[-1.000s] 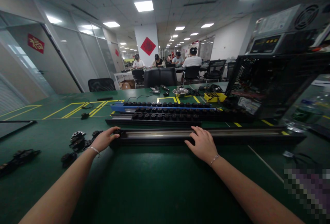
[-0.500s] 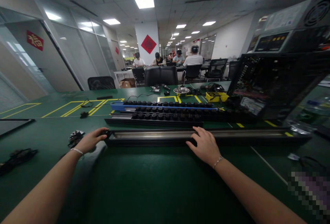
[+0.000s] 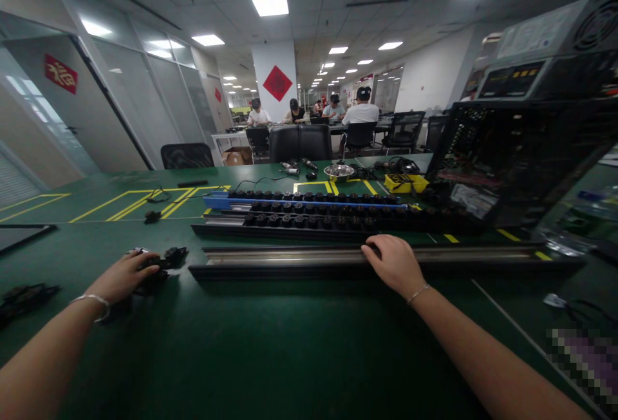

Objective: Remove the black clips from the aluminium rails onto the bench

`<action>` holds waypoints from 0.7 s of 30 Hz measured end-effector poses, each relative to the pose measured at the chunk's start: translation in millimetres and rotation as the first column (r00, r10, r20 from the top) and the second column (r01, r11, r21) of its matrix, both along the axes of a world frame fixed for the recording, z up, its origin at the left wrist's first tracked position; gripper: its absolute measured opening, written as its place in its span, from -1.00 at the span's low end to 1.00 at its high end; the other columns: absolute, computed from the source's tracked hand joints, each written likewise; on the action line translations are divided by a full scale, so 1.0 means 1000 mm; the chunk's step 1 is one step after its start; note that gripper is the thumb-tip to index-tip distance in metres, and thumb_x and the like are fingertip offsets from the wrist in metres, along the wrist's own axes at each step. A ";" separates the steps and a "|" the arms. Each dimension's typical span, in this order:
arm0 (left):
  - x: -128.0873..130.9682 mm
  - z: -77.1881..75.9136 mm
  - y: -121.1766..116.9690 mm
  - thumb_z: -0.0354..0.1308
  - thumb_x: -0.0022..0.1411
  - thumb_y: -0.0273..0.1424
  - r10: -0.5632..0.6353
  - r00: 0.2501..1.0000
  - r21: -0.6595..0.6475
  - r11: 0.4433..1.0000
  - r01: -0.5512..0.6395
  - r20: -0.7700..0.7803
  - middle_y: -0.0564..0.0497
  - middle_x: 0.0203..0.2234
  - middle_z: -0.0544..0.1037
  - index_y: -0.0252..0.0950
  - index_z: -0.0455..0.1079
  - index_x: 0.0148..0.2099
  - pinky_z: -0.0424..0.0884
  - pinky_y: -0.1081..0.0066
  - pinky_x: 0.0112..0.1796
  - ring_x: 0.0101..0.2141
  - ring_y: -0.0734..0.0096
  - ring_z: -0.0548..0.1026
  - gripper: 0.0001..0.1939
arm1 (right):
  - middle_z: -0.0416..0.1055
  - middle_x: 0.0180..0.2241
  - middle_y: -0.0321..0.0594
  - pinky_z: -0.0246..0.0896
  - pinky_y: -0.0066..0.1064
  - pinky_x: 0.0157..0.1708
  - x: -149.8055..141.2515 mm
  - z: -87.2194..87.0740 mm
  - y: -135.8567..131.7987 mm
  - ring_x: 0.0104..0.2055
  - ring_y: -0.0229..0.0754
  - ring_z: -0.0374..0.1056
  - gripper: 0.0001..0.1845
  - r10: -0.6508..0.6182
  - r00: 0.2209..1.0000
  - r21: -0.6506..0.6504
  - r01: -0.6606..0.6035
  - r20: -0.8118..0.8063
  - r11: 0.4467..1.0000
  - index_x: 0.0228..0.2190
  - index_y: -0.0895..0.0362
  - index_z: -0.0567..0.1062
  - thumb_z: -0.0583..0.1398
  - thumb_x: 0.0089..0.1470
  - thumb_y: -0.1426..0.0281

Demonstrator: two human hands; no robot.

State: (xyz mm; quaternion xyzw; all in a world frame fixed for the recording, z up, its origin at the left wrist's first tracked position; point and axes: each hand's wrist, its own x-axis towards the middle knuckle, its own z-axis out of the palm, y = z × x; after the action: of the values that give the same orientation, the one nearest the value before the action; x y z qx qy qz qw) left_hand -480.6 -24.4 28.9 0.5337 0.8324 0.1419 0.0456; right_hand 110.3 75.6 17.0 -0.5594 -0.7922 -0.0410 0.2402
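Resting right hand [image 3: 398,263], loosely curled, on long channel [image 3: 290,256] at 4 o'clock. Reaching left hand [image 3: 118,277] over black parts [image 3: 174,257] at 8; cannot tell whether pinching. Channel spanning 8 through 4, nearside of loaded rails [image 3: 309,221].

From here I see the long rail [image 3: 299,271] lying across the table [image 3: 290,355], the loose parts [image 3: 170,261] to its left. Behind it sit the filled rails [image 3: 309,219], then the bowl [image 3: 338,174], with the computer case [image 3: 521,162] to their right.
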 end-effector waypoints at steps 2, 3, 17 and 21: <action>-0.002 0.002 0.006 0.07 -0.07 -0.05 -0.075 0.992 -0.110 0.992 0.064 -0.099 0.30 -0.11 0.53 -0.01 0.40 -0.20 0.18 0.12 0.04 0.11 0.11 0.23 -0.64 | 0.47 -0.16 -0.14 0.11 -0.24 -0.07 0.007 0.007 0.018 -0.08 -0.08 0.31 -0.65 -0.109 0.993 -0.041 0.110 0.039 0.993 -0.20 0.12 0.47 0.00 0.12 0.23; 0.000 0.005 0.011 0.10 -0.07 -0.10 -0.092 0.983 -0.178 0.982 0.064 -0.157 0.28 -0.06 0.50 -0.02 0.41 -0.20 0.14 0.08 0.06 0.14 0.08 0.19 -0.67 | 0.47 -0.15 -0.13 0.13 -0.23 -0.09 0.010 0.010 0.027 -0.06 -0.05 0.31 -0.64 -0.164 0.984 -0.082 0.170 0.076 0.982 -0.17 0.13 0.47 0.03 0.09 0.25; 0.130 0.002 0.139 -0.02 0.15 -0.32 -0.321 0.855 -0.299 0.931 0.208 -0.407 -0.17 0.15 0.29 -0.29 0.17 0.18 0.16 0.21 0.06 0.16 0.15 0.20 -0.47 | 0.52 -0.28 -0.11 0.23 -0.38 -0.28 0.021 0.017 0.090 -0.20 -0.07 0.42 -0.68 -0.185 0.955 -0.520 0.282 0.231 0.806 -0.38 0.09 0.59 0.18 -0.06 0.14; 0.136 0.000 0.151 0.01 0.11 -0.35 -0.355 0.847 -0.322 0.917 0.234 -0.396 -0.17 -0.07 0.51 -0.27 0.40 -0.08 0.26 0.24 -0.05 -0.03 0.13 0.42 -0.68 | 0.52 -0.29 -0.15 0.23 -0.39 -0.29 0.025 0.015 0.090 -0.21 -0.08 0.42 -0.70 -0.198 0.959 -0.506 0.275 0.201 0.818 -0.39 0.04 0.59 0.20 -0.09 0.12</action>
State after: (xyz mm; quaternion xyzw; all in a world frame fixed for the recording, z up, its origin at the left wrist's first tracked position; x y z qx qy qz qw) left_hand -344.2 126.3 29.1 0.6635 0.7388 -0.1042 -0.0552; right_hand 135.4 166.1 32.2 -0.6938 -0.7116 0.1103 0.0143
